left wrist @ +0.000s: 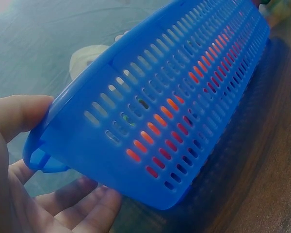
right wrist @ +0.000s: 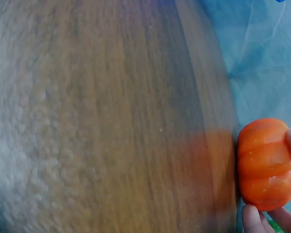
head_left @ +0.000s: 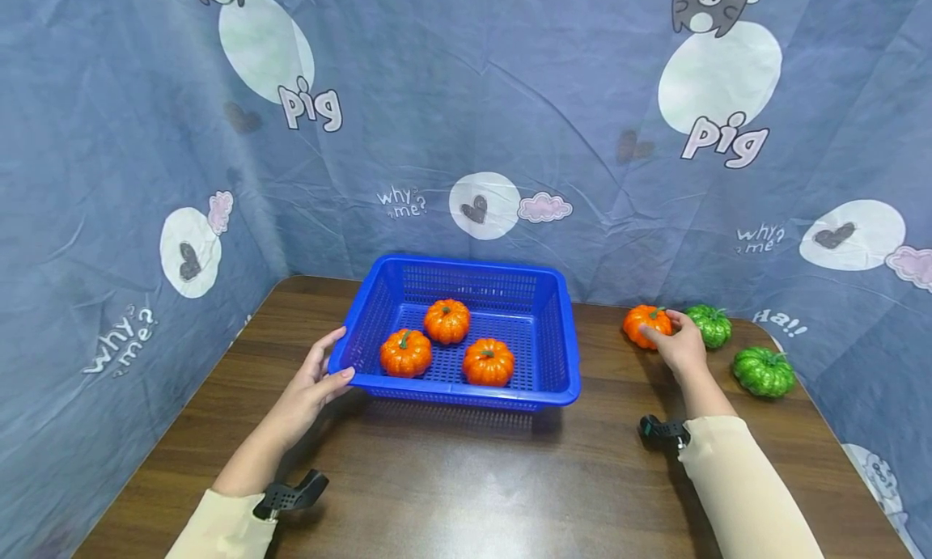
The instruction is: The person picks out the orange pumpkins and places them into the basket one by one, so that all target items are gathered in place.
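A blue plastic basket [head_left: 466,395] stands toward the back of the table with three small orange pumpkins in it, one of them a pumpkin [head_left: 489,362] at the front right. My left hand [head_left: 309,389] grips its left end, thumb on the rim and fingers beneath, as the left wrist view shows. Right of the basket, my right hand [head_left: 682,345] holds another orange pumpkin [head_left: 642,326] between thumb and fingers. In the right wrist view this ribbed orange pumpkin [right wrist: 267,165] is at the right edge, partly covered by fingertips.
Two green pumpkins lie on the right of the table: one [head_left: 713,326] just behind my right hand, another [head_left: 764,372] near the right edge. A blue patterned cloth [head_left: 408,138] hangs behind the brown wooden table [head_left: 437,478].
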A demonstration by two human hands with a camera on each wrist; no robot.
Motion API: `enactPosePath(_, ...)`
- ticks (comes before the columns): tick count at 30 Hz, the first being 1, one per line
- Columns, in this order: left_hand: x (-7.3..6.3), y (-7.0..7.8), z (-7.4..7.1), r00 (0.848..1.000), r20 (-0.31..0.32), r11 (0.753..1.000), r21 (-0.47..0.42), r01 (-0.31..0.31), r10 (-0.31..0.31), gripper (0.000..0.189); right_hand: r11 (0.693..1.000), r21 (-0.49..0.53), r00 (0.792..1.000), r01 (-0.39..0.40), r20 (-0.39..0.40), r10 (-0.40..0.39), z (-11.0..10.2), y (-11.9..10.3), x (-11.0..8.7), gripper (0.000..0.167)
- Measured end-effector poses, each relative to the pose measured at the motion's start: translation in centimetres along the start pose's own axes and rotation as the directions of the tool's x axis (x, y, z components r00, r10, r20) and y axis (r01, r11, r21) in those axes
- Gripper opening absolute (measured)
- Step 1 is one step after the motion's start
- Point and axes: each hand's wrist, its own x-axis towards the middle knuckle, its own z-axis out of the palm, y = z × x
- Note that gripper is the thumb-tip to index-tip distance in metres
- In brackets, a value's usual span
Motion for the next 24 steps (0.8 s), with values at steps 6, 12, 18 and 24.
enactPosePath(6,0.0,0.0,0.0,1.000,-0.007,1.000,0.025,0.014,-0.014,0.066,1.000,0.003,1.000,0.003,-0.005,-0.003,-0.1,0.1,-0.1,0.074)
enactPosePath(12,0.1,-0.1,-0.1,1.000,-0.007,0.999,0.038,0.024,-0.024,0.066,1.000,0.025,1.000,0.002,0.001,-0.002,-0.3,0.1,-0.4,0.074)
enactPosePath(18,0.1,0.0,0.0,1.000,-0.004,0.999,0.035,0.025,-0.025,0.067,0.998,0.059,1.000,-0.008,0.018,0.007,-0.5,-0.1,-1.0,0.075)
enactPosePath(24,0.0,0.0,-0.1,1.000,-0.005,0.999,0.037,0.029,-0.029,0.067,0.995,0.101,0.999,0.019,0.045,-0.024,-0.8,-0.6,-1.6,0.074)
